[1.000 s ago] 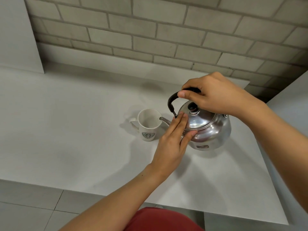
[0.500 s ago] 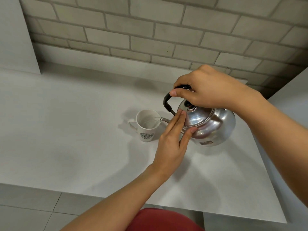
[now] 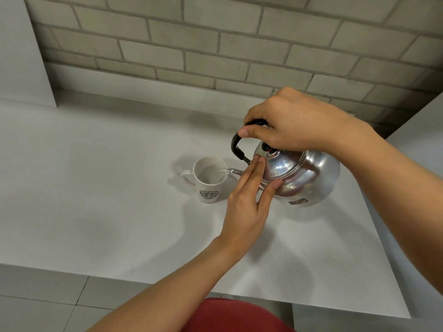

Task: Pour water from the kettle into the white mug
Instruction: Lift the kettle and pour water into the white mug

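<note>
Steel kettle (image 3: pixel 309 178) tilts from your right hand (image 3: pixel 299 123), which is clenched round its black handle (image 3: pixel 237 147); your left hand (image 3: pixel 249 200), fingers flat, steadies the lid (image 3: pixel 278 164). Its spout (image 3: pixel 231 170) reaches over the white mug (image 3: pixel 208 188) just beyond your left fingertips.

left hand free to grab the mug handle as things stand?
Probably yes. The left hand lies flat against the kettle lid, gripping nothing. The white mug handle faces away from the kettle, nothing around it; only the spout sits over the rim.
</note>
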A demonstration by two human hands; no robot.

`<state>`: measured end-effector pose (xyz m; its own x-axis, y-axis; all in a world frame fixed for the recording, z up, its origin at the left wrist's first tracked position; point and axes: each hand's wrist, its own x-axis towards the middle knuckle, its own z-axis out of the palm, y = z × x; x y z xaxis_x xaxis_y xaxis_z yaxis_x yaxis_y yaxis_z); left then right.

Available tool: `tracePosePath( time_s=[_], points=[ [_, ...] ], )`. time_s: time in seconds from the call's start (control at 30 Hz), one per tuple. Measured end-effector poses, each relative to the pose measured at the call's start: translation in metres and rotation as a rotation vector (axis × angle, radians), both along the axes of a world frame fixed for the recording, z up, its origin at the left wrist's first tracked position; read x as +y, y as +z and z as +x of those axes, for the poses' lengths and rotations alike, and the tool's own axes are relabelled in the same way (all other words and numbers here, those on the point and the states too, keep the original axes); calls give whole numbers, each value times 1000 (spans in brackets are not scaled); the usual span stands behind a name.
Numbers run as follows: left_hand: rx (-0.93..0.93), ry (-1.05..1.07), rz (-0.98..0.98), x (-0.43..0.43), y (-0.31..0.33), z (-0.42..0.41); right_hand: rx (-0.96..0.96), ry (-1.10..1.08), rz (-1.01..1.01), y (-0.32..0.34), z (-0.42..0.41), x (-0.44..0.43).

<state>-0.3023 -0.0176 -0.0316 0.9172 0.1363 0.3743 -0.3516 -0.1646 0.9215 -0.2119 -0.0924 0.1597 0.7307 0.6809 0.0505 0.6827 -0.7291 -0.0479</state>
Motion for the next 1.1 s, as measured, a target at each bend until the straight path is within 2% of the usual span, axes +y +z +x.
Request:
tracePosePath(
  time_s=[0.53,1.1],
  points=[
    [14,25,-22,-4,11,1,32,-6,-69,14,-2,9],
    [19,34,-80,-4,18,3,-26,32,-109,15,6,17]
  ],
)
